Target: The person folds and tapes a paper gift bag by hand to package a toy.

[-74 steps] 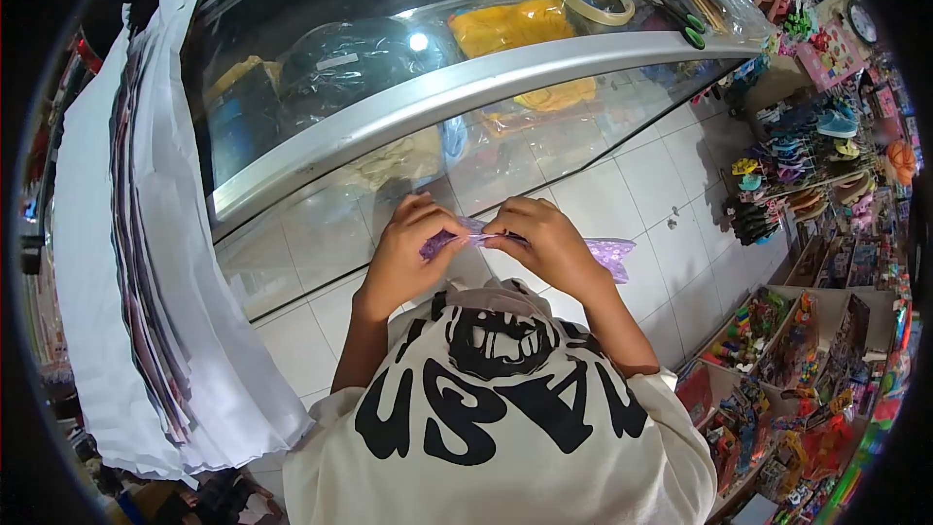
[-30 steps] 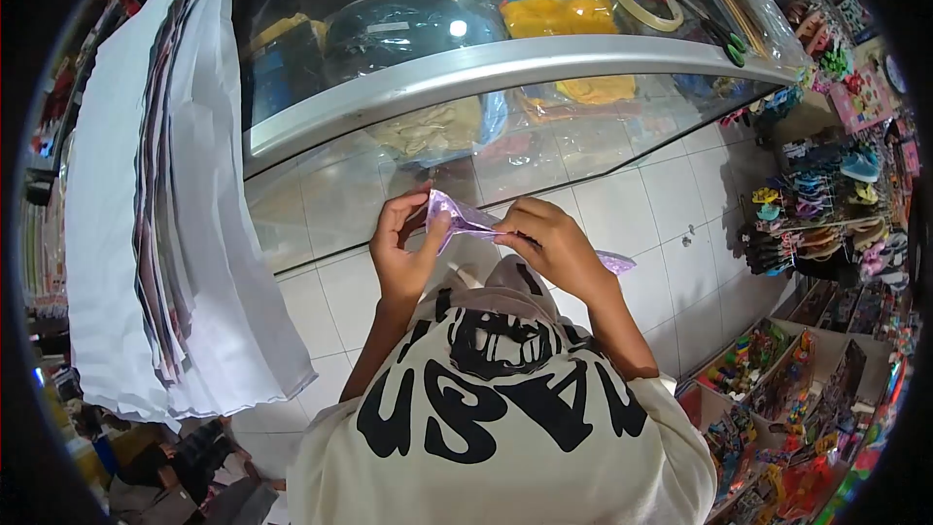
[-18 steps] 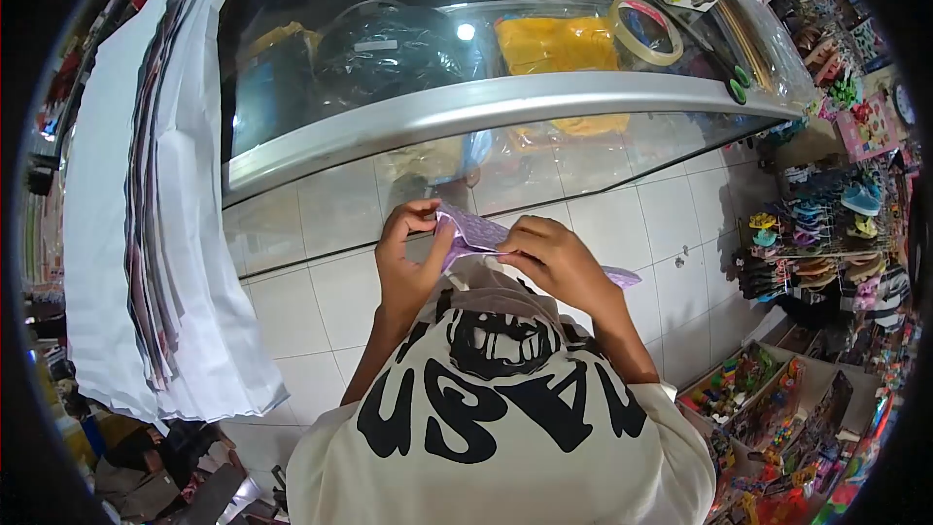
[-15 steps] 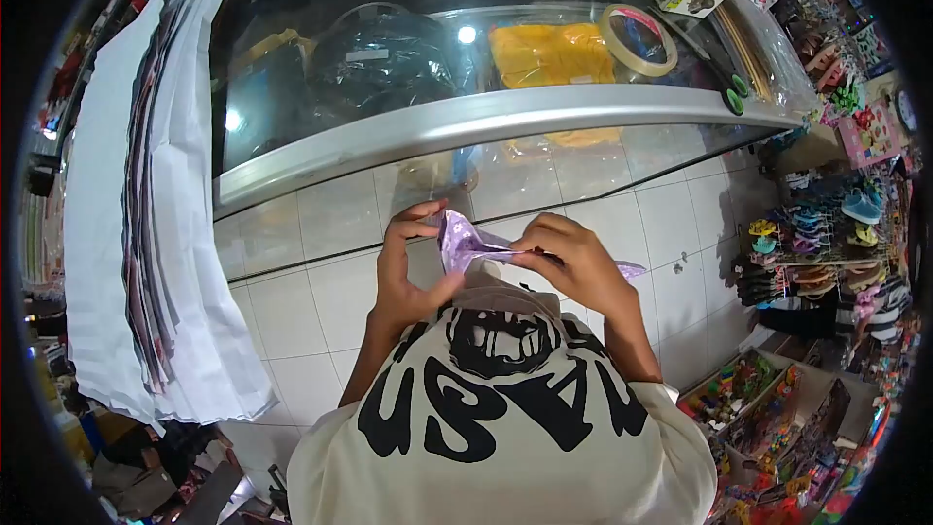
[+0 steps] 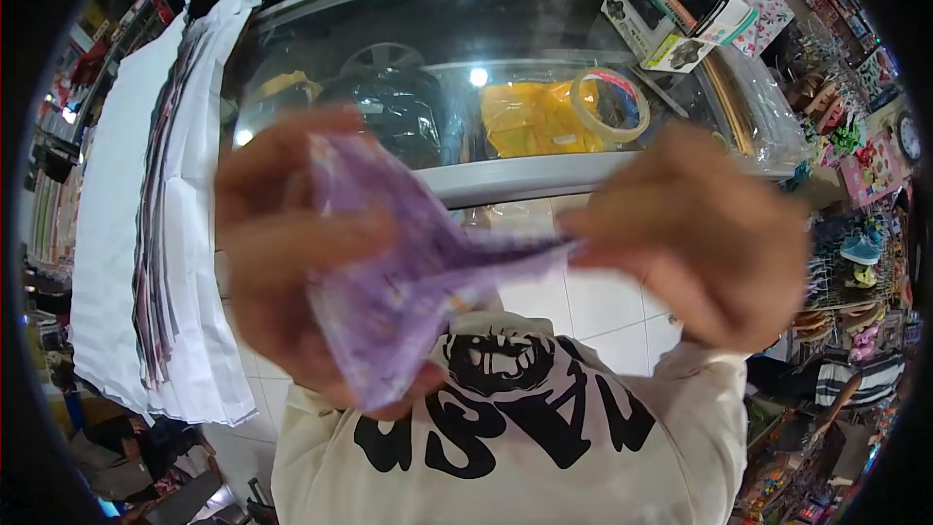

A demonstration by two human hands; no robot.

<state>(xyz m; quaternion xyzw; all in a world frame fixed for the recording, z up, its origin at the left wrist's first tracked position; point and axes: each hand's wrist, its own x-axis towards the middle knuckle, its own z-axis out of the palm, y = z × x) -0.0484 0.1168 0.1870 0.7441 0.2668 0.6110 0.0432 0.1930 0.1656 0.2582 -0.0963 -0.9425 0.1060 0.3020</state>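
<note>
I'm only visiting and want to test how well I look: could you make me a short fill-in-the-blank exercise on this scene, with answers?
1. The thin item held by the left hand and right hand is coloured ____.
2. The lettering across the pale shirt is ____.
3. The ring beside the yellow package is a roll of ____.
4. The large white sheets are on the person's ____ side.

Missing words: purple; black; tape; left.

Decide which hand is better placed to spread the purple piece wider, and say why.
Probably the left hand: its grip is spread across the wide part of the purple piece, whereas the right hand pinches a narrow part. Blur hides finer detail.
</note>
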